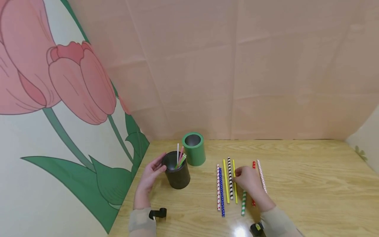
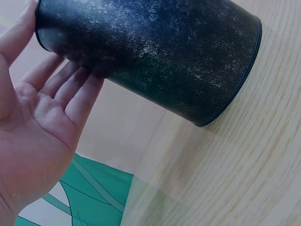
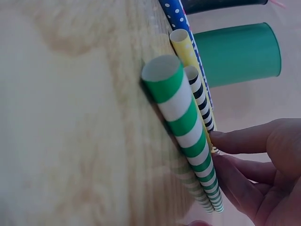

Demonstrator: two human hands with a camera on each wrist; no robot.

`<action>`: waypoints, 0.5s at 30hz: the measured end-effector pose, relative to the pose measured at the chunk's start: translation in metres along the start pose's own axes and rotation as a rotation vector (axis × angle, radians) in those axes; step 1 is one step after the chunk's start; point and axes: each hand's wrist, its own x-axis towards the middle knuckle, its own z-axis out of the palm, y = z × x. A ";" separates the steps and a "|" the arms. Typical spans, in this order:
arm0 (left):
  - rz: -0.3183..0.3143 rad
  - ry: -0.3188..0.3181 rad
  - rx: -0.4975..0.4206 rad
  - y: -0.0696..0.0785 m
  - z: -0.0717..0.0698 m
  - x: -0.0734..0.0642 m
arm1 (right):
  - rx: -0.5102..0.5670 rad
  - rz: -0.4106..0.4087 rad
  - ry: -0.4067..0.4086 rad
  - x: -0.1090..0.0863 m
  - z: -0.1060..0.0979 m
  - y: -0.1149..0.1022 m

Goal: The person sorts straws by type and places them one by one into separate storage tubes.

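Note:
My left hand holds the black cup near its rim, with the thumb on the near side and the fingers around the left. The cup stands on the table with a few white, pink and green straws in it. Over the row of straws, my right hand pinches a thin yellow straw between thumb and fingertips. Beside those fingers lie a black-and-white striped straw and a green-and-white striped straw. Part of the green striped one is hidden under the hand in the head view.
A green cup stands behind the black cup. To the left in the row lie a thicker yellow straw, a blue dotted straw and a red-dotted white straw. Right of the hand are a red straw and another dotted straw.

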 end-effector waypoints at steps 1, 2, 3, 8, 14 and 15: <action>0.001 0.002 0.000 0.000 0.000 0.000 | 0.004 0.007 -0.005 0.000 0.000 -0.001; 0.001 0.005 -0.002 0.001 0.001 0.000 | 0.008 0.014 -0.010 0.000 -0.001 -0.001; 0.002 0.007 -0.002 0.001 0.001 0.000 | 0.011 0.020 -0.014 0.001 -0.001 -0.002; 0.001 0.009 -0.011 0.002 0.002 0.001 | 0.024 0.055 -0.030 0.002 -0.001 -0.003; -0.002 0.022 0.007 0.002 0.001 -0.001 | 0.043 0.083 -0.056 0.003 0.000 -0.003; -0.004 0.025 0.010 0.002 0.001 -0.001 | 0.042 0.082 -0.059 0.003 0.000 -0.004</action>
